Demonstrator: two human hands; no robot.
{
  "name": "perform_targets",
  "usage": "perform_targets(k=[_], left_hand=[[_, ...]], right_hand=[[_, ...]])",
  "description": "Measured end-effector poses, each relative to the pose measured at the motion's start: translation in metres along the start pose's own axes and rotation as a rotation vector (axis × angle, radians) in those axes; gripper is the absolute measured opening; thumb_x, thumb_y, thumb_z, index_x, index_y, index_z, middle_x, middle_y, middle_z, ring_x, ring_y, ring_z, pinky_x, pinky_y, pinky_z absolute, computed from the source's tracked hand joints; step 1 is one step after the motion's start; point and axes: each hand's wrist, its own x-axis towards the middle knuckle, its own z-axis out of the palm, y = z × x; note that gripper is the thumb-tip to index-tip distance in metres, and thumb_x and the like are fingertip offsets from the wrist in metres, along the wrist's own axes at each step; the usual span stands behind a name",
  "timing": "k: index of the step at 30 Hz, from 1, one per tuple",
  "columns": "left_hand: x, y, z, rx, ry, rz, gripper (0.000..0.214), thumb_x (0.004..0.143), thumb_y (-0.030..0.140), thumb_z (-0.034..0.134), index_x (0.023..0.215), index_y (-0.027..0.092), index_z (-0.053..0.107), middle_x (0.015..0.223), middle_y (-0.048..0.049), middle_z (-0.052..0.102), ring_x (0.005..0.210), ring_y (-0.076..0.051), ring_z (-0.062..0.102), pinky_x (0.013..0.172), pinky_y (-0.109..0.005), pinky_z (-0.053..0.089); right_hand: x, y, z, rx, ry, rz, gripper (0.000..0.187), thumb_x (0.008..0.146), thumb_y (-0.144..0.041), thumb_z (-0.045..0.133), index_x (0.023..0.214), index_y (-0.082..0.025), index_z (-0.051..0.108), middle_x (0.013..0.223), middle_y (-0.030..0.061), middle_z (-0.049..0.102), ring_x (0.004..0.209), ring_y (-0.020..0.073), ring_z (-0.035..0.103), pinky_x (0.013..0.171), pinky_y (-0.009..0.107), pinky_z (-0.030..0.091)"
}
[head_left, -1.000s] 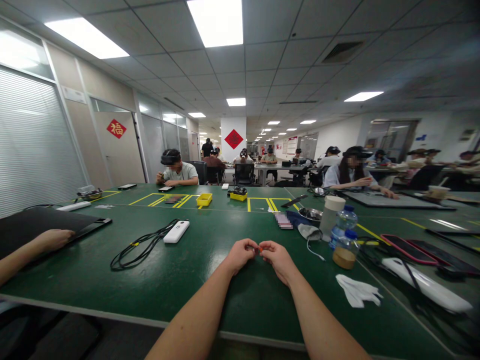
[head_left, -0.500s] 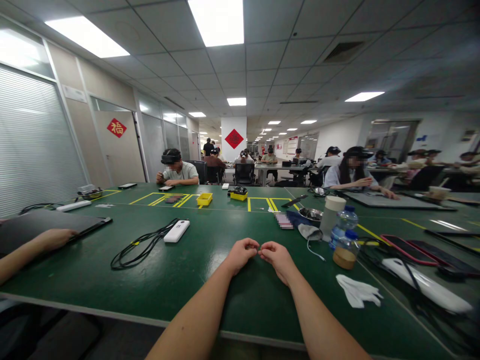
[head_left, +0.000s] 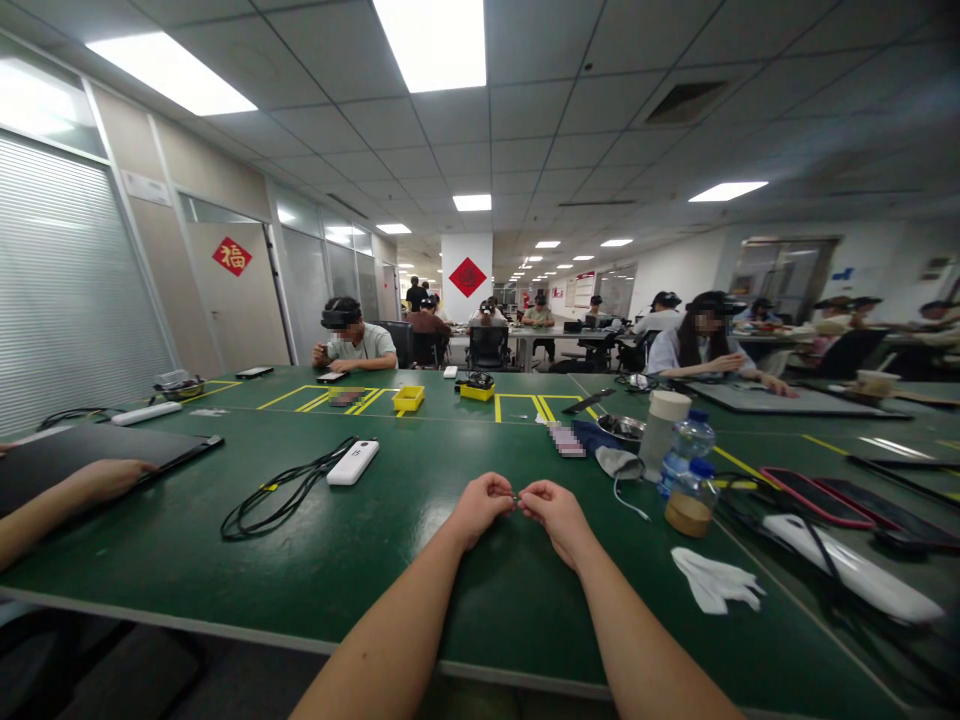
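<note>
My left hand [head_left: 484,505] and my right hand [head_left: 553,512] rest on the green table [head_left: 420,560], fingertips pinched together and touching each other. Between them sits a tiny item too small to make out. Both forearms reach in from the bottom edge. A white power bank [head_left: 352,462] with a coiled black cable [head_left: 277,495] lies to the left of my hands.
Two bottles [head_left: 686,470] and a white cup [head_left: 661,425] stand to the right, with a white glove [head_left: 716,582] and phones [head_left: 817,497] nearby. A neighbour's hand [head_left: 105,478] rests on a dark pad at left. Yellow trays [head_left: 409,399] and seated people are across the table.
A small orange bit showed between my fingertips a second ago; it is now hidden in the pinch. My hands have hardly shifted.
</note>
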Motion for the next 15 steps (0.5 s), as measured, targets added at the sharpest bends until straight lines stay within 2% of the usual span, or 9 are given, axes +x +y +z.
perform_targets(k=[3, 9, 15], left_hand=[[-0.0009, 0.0034, -0.0002, 0.014, -0.014, -0.019, 0.029, 0.064, 0.010, 0.062, 0.093, 0.012, 0.062, 0.080, -0.0041, 0.065, 0.065, -0.011, 0.059, 0.062, -0.023, 0.046], [-0.0032, 0.0076, 0.0008, 0.046, -0.038, 0.010, 0.017, 0.066, 0.010, 0.059, 0.083, 0.013, 0.062, 0.072, -0.0017, 0.064, 0.060, -0.010, 0.056, 0.060, -0.022, 0.044], [-0.0016, 0.0044, 0.0011, 0.040, -0.033, 0.022, 0.016, 0.068, 0.014, 0.061, 0.084, 0.013, 0.060, 0.075, -0.0019, 0.064, 0.060, -0.009, 0.055, 0.059, -0.021, 0.043]], right_hand=[[-0.0018, -0.0022, 0.0015, 0.030, -0.007, 0.016, 0.025, 0.059, -0.029, 0.074, 0.077, -0.017, 0.062, 0.072, 0.0040, 0.067, 0.067, 0.0170, 0.063, 0.062, 0.028, 0.048], [-0.0020, -0.0014, 0.0011, 0.014, -0.028, 0.011, 0.024, 0.059, -0.021, 0.072, 0.081, -0.016, 0.062, 0.076, 0.0037, 0.067, 0.071, 0.0168, 0.064, 0.064, 0.027, 0.047], [-0.0009, 0.0018, -0.0003, 0.017, -0.035, -0.037, 0.024, 0.058, -0.021, 0.071, 0.079, -0.016, 0.062, 0.075, 0.0033, 0.068, 0.072, 0.0170, 0.063, 0.066, 0.028, 0.046]])
